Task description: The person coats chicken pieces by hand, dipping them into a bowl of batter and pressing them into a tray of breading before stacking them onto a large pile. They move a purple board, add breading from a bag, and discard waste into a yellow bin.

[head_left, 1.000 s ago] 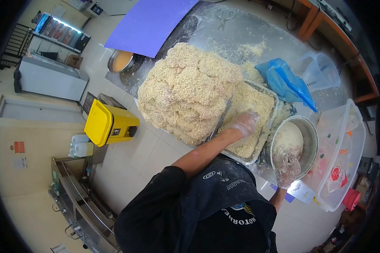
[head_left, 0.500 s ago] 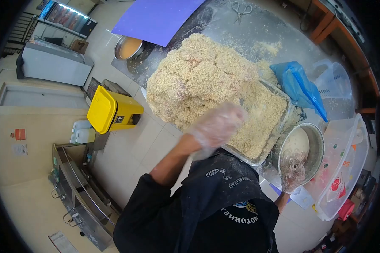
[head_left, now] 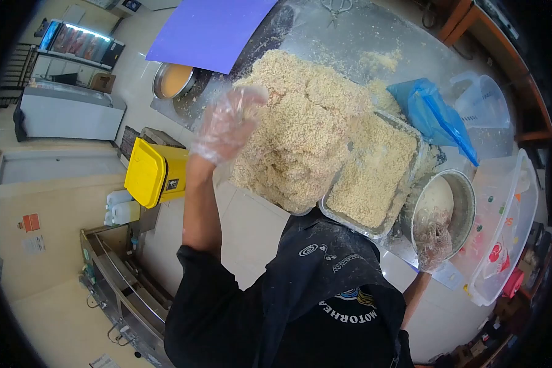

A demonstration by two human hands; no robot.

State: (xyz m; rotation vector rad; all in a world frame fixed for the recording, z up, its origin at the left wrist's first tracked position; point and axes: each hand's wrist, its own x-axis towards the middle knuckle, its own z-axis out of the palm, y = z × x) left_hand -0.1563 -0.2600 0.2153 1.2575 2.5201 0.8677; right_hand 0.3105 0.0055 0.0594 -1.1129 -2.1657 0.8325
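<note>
My left hand [head_left: 227, 126], in a clear plastic glove, is raised at the left edge of a tall pile of breadcrumbed pieces [head_left: 300, 122] and holds a crumbed piece against it. To the right of the pile, a metal tray [head_left: 349, 224] is filled with loose breadcrumbs. My right hand [head_left: 434, 239], gloved and coated in pale batter, rests inside a round metal bowl [head_left: 469, 202] of white batter at the table's near right. Whether it grips anything in the batter is hidden.
A blue plastic bag [head_left: 432, 113] and a clear measuring jug [head_left: 481, 101] lie behind the tray. A clear plastic bin [head_left: 515, 202] stands at the right. A purple sheet [head_left: 208, 30] and a bowl of orange liquid [head_left: 173, 80] are far left; a yellow bin [head_left: 153, 172] stands on the floor.
My left hand lifted out of the crumb tray and swung left and up to the edge of the pile. My right hand stayed in the batter bowl.
</note>
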